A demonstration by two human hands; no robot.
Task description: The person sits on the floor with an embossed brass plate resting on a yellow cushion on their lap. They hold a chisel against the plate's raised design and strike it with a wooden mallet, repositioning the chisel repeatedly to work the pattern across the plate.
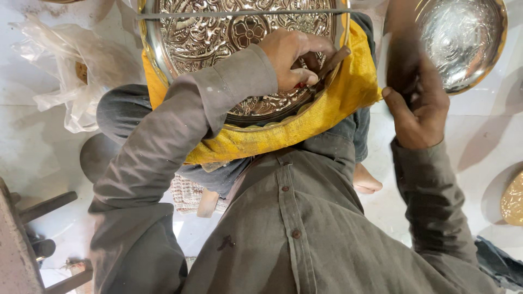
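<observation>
A large round embossed metal plate (218,32) rests on a yellow cloth (338,103) over my lap. My left hand (291,57) presses on the plate's lower right part, fingers closed around a thin brown tool (335,61) that points at the plate's rim. My right hand (417,103) is raised to the right of the plate, fist closed around a dark handle (400,54) that blurs upward. What sits at the top of that handle is hidden by blur.
A second shiny metal bowl (468,38) lies on the white floor at the upper right. A crumpled clear plastic bag (76,71) is at the left. Dark metal tools (32,228) stand at the lower left. A golden object (513,198) shows at the right edge.
</observation>
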